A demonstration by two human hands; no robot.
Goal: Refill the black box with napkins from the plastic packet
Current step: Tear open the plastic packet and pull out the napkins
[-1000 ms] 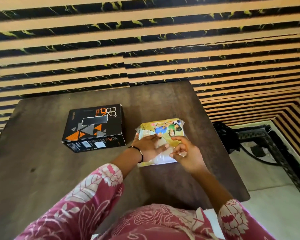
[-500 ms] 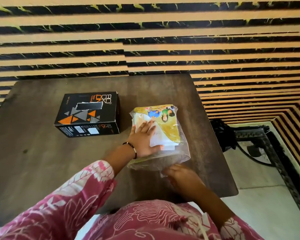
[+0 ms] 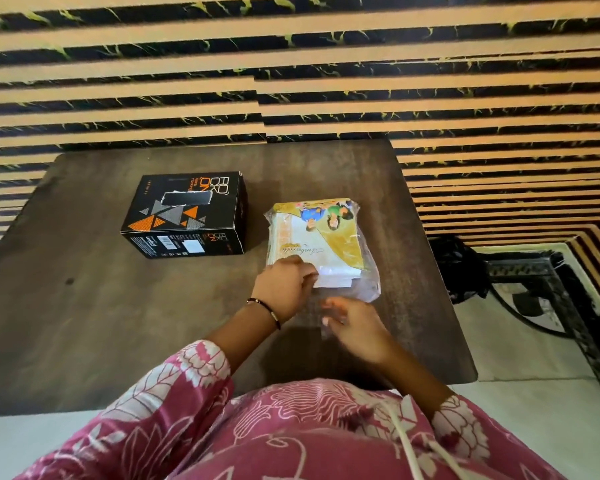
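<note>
The black box (image 3: 187, 213) with orange and grey triangles lies on the dark wooden table (image 3: 101, 323), a slot in its top face. Right of it lies the clear plastic packet (image 3: 321, 244) holding white napkins under a yellow printed card. My left hand (image 3: 286, 285) rests at the packet's near left end, fingertips curled on the white napkins at the opening. My right hand (image 3: 354, 323) is just in front of the packet and pinches its loose clear plastic flap. Both hands are a little blurred.
A striped black and tan wall runs behind the table. To the right, past the table's edge, a black metal frame (image 3: 534, 282) stands on a pale floor. My pink patterned clothing fills the bottom of the view.
My left hand slid from flat on top of the packet back to its near end. My right hand rose from the table edge to the packet's flap. The camera shifted slightly.
</note>
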